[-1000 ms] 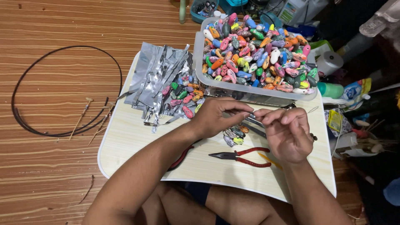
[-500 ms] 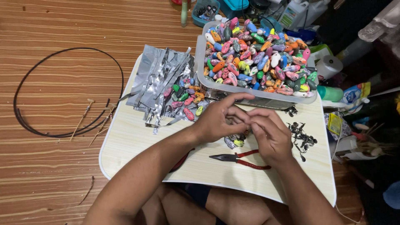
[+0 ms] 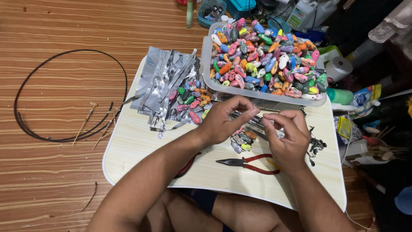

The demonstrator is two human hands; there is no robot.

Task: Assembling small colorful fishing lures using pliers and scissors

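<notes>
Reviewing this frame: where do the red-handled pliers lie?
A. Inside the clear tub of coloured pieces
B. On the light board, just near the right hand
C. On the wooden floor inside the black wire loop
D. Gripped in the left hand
B: the red-handled pliers lie flat on the light board, close to the right hand, untouched by either hand.

Striped wooden floor [image 3: 56,38]; pale low table [image 3: 128,146]; warm light.

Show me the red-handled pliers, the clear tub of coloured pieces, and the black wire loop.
red-handled pliers [image 3: 246,163], head view, on the joint beside the handles.
clear tub [image 3: 206,64], head view, on its left wall.
black wire loop [image 3: 16,107], head view, on its left arc on the floor.
</notes>
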